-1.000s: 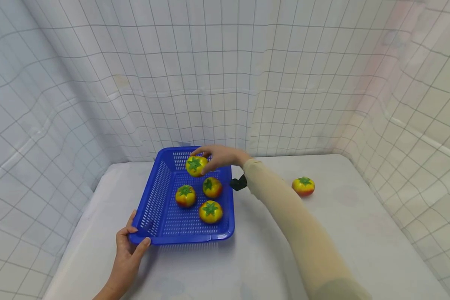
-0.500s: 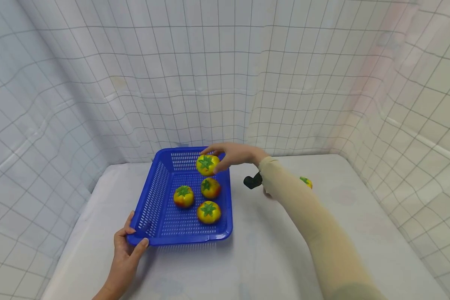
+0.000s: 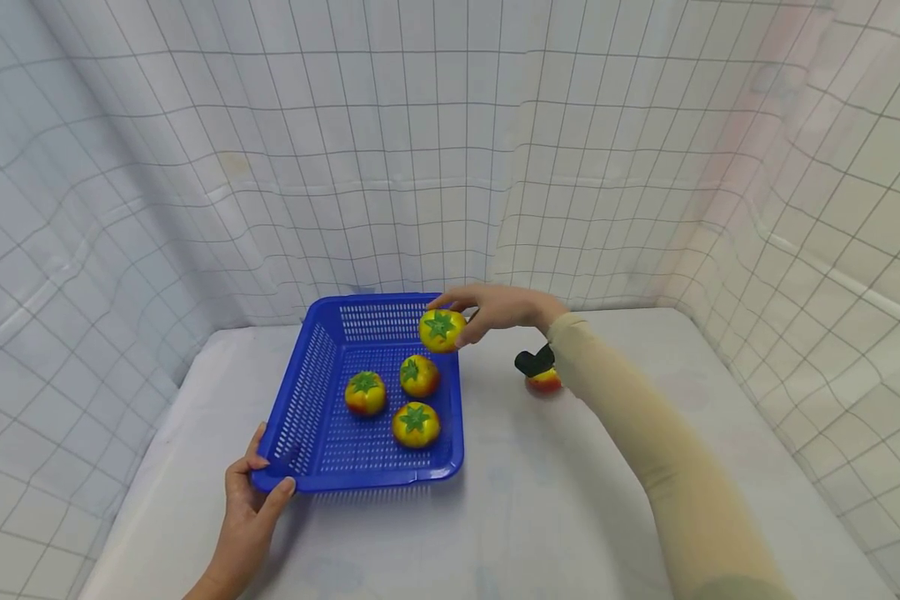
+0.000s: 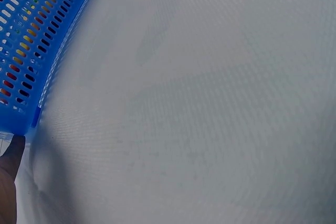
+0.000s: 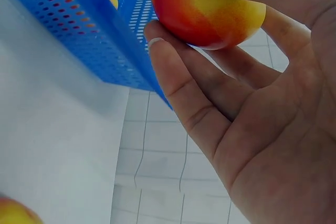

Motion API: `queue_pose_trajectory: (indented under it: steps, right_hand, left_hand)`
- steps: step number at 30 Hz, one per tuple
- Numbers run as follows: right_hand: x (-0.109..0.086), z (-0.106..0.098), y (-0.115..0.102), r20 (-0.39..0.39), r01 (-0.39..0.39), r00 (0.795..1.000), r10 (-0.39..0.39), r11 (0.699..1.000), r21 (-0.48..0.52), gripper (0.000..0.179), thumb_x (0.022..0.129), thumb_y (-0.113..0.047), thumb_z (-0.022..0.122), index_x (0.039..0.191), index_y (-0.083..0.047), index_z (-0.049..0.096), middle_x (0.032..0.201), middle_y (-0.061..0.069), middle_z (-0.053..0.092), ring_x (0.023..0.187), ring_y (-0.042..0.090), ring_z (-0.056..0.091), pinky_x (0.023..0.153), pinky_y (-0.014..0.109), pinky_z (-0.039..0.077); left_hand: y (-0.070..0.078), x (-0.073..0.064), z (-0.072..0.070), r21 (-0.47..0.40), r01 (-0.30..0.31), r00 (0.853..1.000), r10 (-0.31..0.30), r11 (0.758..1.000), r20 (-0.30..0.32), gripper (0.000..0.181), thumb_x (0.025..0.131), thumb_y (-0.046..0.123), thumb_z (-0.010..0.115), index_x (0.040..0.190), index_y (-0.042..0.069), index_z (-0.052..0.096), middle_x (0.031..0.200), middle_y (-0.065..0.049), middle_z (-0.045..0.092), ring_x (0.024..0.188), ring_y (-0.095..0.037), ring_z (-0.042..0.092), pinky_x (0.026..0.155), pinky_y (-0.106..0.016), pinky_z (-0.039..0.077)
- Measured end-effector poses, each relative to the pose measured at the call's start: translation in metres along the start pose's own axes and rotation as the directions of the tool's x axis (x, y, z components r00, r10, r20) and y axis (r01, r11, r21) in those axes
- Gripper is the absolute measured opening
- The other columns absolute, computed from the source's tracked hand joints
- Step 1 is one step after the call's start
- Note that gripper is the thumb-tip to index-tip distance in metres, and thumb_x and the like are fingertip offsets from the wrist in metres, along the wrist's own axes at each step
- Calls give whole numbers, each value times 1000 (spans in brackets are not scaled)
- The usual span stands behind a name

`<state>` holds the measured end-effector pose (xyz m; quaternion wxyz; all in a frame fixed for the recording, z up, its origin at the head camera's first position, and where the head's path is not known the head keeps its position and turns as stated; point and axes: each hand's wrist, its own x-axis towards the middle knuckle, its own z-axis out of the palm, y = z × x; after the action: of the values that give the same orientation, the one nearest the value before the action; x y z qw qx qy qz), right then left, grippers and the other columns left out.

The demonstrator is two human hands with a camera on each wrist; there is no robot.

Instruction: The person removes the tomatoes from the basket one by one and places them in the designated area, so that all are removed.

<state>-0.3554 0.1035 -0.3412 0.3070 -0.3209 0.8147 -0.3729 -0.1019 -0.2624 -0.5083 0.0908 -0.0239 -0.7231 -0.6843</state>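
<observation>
A blue plastic basket (image 3: 382, 482) with slotted walls stands on the table at centre-left in the head view. My left hand (image 3: 246, 517) grips its near left corner, thumb over the front rim. Three yellow-red tomatoes with green star-shaped tops, such as the front tomato (image 3: 416, 425), lie in the basket's right and middle part. My right hand (image 3: 498, 307) holds another tomato (image 3: 441, 331) above the basket's far right rim. In the right wrist view that tomato (image 5: 210, 11) sits between thumb and fingers. Only a fingertip of the left hand shows in the left wrist view.
A further tomato (image 3: 545, 382) lies on the white-covered table (image 3: 525, 517) right of the basket, partly hidden by the dark wrist camera (image 3: 534, 361). White gridded curtains (image 3: 465, 167) enclose the back and both sides.
My right hand has moved right with its tomato, from inside the basket to its right rim. One table tomato has come into view; another is now behind the sleeve. The left hand keeps its grip.
</observation>
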Motion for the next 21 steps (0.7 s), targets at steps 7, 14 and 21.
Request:
queue_pose_trajectory:
  steps: [7,14,21]
  right_hand:
    - [-20,-7,13,-19,-45,999,45,999,5,69,87,-24,80,148,-36,51,155,0,43,133,23,49,98,41,53]
    - [-39,-14,28,-27,-55,998,56,998,30,72,88,-25,79,152,-33,48,157,2,41,142,26,38,98,44,53]
    - [-55,-22,44,-44,-93,995,95,995,43,67,88,-26,80,147,-41,51,158,-1,39,142,25,39,96,41,54]
  left_hand:
    - [1,0,1,11,12,1000,-11,1000,-7,38,108,5,49,128,21,21,172,2,-8,152,-41,2,96,-6,39]
    - [0,0,0,18,12,1000,-12,1000,-10,39,108,5,49,129,22,21,172,2,-8,152,-41,2,95,-6,39]
    - [-1,0,0,9,11,1000,-11,1000,-8,38,108,5,49,128,22,21,172,4,-7,153,-39,1,96,-5,38]
